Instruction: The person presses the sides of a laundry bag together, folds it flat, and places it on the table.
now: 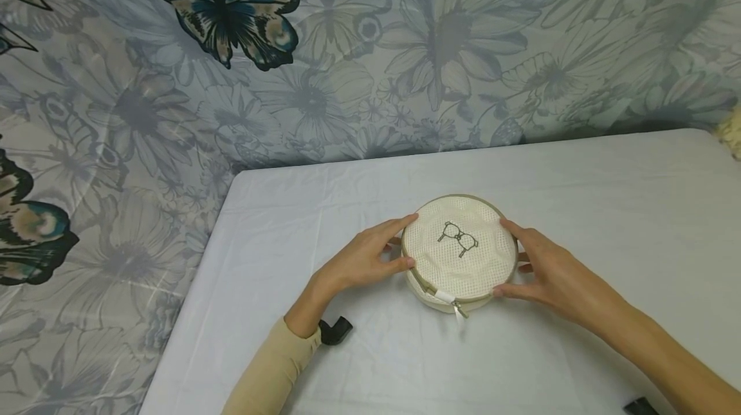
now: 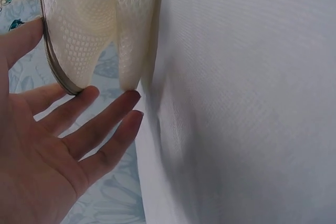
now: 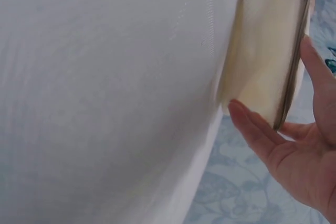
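Observation:
A round cream mesh zip pouch (image 1: 457, 260) sits on the white-covered table, its lid showing a small embroidered pair of glasses (image 1: 458, 239). A tan zip runs around the rim, and its metal puller (image 1: 460, 309) hangs at the front. My left hand (image 1: 367, 259) holds the left side, thumb and index finger at the rim. On the right side my right hand (image 1: 547, 273) holds it the same way, fingers spread along the wall. In the left wrist view, the mesh wall (image 2: 79, 24) dips inward in a fold, with fingertips at its lower edge.
A white cloth covers the table (image 1: 608, 209), its left edge running down beside my left arm. Behind hangs a floral curtain with butterflies (image 1: 226, 9). A black strap piece (image 1: 336, 331) shows at my left wrist; something yellow (image 1: 732, 132) is at the far right edge.

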Tool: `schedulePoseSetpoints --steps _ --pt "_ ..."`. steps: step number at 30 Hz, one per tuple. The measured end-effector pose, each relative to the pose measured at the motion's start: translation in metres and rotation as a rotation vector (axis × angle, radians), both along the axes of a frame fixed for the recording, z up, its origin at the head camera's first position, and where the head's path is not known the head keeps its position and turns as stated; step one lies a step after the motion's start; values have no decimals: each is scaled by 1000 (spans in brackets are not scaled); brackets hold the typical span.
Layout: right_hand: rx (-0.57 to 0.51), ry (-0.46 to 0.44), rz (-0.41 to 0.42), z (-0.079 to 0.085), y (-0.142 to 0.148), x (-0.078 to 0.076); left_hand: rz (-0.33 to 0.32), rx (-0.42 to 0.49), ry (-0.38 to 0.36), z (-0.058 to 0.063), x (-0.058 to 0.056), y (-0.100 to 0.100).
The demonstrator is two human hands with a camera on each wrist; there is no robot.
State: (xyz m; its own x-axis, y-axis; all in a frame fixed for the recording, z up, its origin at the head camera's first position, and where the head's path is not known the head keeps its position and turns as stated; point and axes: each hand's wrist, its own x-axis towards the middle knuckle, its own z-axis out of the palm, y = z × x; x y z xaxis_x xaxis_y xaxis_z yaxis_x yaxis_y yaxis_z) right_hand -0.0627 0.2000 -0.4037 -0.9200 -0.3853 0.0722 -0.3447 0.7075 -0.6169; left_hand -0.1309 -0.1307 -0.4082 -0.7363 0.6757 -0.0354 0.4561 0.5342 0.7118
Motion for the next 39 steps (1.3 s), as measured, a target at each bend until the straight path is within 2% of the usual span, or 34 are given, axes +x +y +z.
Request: schedulePoseSetpoints --steps 10,22,26,32,36,39 --pt "16 -51 0 -1 -1 -2 6 11 11 -4 1 0" --pt "73 -21 -2 0 -2 -3 0 23 28 -6 0 1" --pt "101 0 -24 1 -4 -1 15 -49 84 -3 4 2" --pt "210 71 -42 -1 -10 0 22 -168 216 1 11 7" --pt "215 199 5 -7 -13 -2 -38 -211 307 4 12 10" --pt "221 297 47 -10 -16 -5 -98 -235 338 5 12 13"
